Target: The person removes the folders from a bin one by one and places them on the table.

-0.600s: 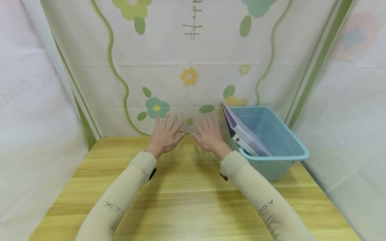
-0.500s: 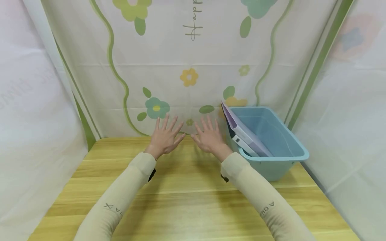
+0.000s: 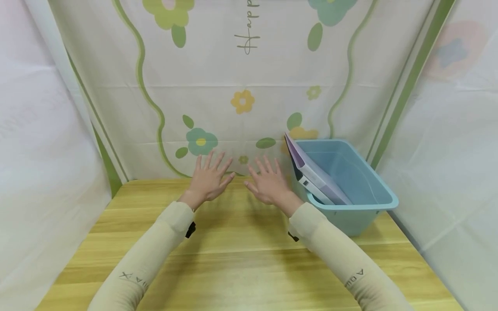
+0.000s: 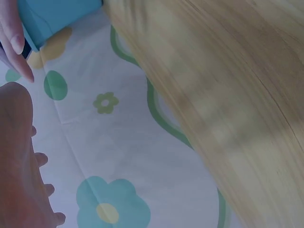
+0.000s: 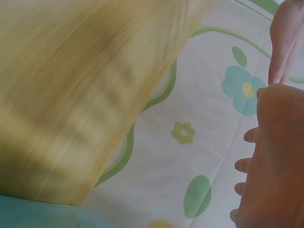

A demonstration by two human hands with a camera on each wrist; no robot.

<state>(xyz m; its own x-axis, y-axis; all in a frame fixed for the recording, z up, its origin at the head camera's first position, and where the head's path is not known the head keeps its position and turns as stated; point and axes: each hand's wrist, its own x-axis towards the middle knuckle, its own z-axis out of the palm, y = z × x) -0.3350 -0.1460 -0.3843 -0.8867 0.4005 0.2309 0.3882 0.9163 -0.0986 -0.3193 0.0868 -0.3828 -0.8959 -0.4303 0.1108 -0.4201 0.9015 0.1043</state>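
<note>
Both hands reach forward over the far part of the wooden table [image 3: 241, 259], palms down and fingers spread. My left hand [image 3: 208, 179] holds nothing; its palm side fills the left edge of the left wrist view. My right hand [image 3: 270, 183] holds nothing either and is nearest the blue plastic bin [image 3: 363, 207] on its right. A lilac ring binder [image 3: 319, 175] and a white-and-black binder [image 3: 313, 188] lean side by side in the bin, their upper ends sticking out past its left rim. The right wrist view shows the right palm with fingertips pointing away.
A white cloth with printed flowers [image 3: 243, 101] hangs right behind the table's far edge. Side cloths [image 3: 43, 164] enclose the left and right. The bin stands near the table's back right corner.
The hands have drawn slightly apart, the left one moving a little to the left. The head view has shifted slightly; the bin and binders stay as they were.
</note>
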